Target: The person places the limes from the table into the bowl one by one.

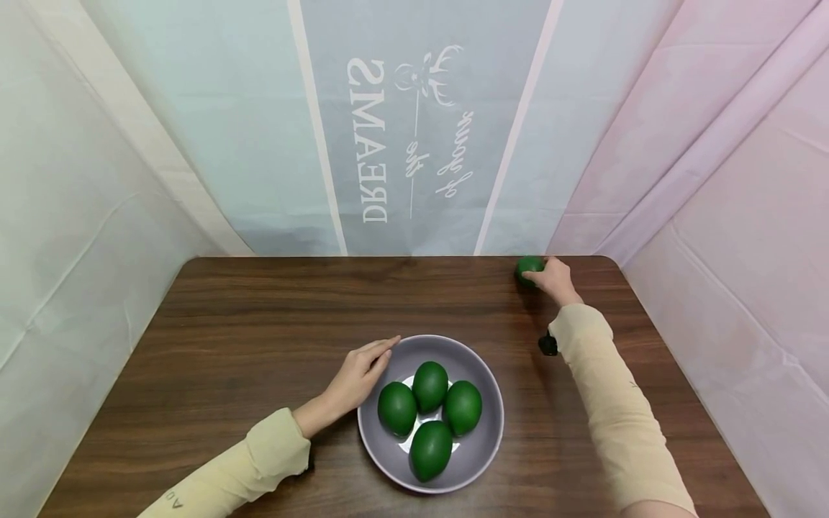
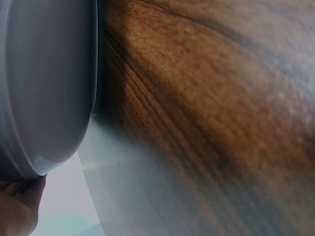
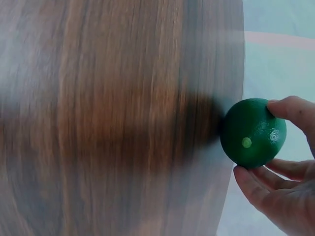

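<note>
A grey-purple bowl [image 1: 488, 446] stands on the table with several green limes [image 1: 430, 451] in it. My left hand [image 1: 359, 370] rests at the bowl's upper left rim, its fingers fairly straight; in the left wrist view a part of this hand [image 2: 18, 209] touches the bowl's edge [image 2: 49, 88]. At the table's far right, my right hand [image 1: 553, 279] holds another green lime [image 1: 529, 271]. The right wrist view shows that lime [image 3: 251, 132] pinched between the thumb and fingers, a pale stem spot facing the camera.
The dark wood-grain table [image 1: 272, 309] ends at a hanging printed cloth [image 1: 414, 144] just behind the held lime. White cloth walls [image 1: 745, 288] stand at both sides. A small black object [image 1: 547, 344] sits at the right sleeve.
</note>
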A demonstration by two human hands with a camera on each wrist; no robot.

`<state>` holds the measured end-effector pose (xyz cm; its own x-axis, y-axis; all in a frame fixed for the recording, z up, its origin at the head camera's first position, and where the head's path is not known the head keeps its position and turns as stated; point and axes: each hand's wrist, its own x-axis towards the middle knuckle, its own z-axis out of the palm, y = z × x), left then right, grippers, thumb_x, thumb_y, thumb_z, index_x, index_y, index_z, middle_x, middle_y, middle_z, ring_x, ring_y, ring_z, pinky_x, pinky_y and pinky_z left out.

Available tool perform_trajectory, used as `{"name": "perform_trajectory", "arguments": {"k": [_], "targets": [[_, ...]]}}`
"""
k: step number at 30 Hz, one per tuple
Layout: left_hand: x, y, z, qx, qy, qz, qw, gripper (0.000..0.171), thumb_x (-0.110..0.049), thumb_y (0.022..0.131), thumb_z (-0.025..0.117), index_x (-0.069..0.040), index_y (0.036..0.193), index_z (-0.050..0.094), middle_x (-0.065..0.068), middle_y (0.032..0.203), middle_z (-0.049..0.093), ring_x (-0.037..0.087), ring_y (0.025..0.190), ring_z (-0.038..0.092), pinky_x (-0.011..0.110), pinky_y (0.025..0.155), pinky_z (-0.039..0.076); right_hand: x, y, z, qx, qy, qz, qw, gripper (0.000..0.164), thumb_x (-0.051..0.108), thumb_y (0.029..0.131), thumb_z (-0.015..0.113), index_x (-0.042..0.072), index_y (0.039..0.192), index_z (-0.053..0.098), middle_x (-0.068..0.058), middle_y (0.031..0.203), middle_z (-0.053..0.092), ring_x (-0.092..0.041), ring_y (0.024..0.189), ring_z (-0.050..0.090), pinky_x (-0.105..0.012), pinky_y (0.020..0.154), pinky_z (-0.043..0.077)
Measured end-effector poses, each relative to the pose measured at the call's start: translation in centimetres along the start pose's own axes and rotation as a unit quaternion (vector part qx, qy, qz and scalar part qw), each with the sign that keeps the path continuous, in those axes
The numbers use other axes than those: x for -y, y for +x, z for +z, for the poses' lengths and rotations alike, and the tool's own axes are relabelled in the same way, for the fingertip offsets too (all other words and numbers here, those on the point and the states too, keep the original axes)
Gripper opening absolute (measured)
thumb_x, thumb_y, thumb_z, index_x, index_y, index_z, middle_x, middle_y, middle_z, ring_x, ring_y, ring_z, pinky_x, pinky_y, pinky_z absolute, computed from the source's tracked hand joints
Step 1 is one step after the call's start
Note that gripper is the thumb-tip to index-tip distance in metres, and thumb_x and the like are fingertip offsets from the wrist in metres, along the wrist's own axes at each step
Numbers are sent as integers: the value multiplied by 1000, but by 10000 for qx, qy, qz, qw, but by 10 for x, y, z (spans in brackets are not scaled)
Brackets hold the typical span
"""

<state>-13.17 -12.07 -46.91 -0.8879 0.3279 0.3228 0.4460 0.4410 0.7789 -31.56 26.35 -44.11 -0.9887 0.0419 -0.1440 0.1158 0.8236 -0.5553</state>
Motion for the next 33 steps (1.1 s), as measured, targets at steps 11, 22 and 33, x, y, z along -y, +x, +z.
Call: {"name": "perform_trajectory", "arguments": {"k": [11,22,33], "targets": [[0,0,0,-19,36,85,10000,31,-11,95,47,-2,123,57,9,120,59,18,113,54,35,92,45,0,-5,-12,546,-645,-288,9960,66,26,88,56,-17,131,32,-37,122,42,-46,105,46,-52,85,43],[0,0,1,-35,33,77,10000,31,-9,94,48,-2,123,57,9,119,60,19,112,54,35,91,45,2,-3,-10,772,-722,-698,9920,65,17,86,59,-14,134,29,-38,123,38,-47,106,43,-54,84,41],[-2,0,0,-33,51,81,9999,30,-9,94,49,-2,122,57,10,119,60,20,112,54,35,91,45,3,-1,4,736,-613,-726,9928,71,22,84,63,-10,136,27,-38,125,34,-48,109,40,-56,86,39]]}}
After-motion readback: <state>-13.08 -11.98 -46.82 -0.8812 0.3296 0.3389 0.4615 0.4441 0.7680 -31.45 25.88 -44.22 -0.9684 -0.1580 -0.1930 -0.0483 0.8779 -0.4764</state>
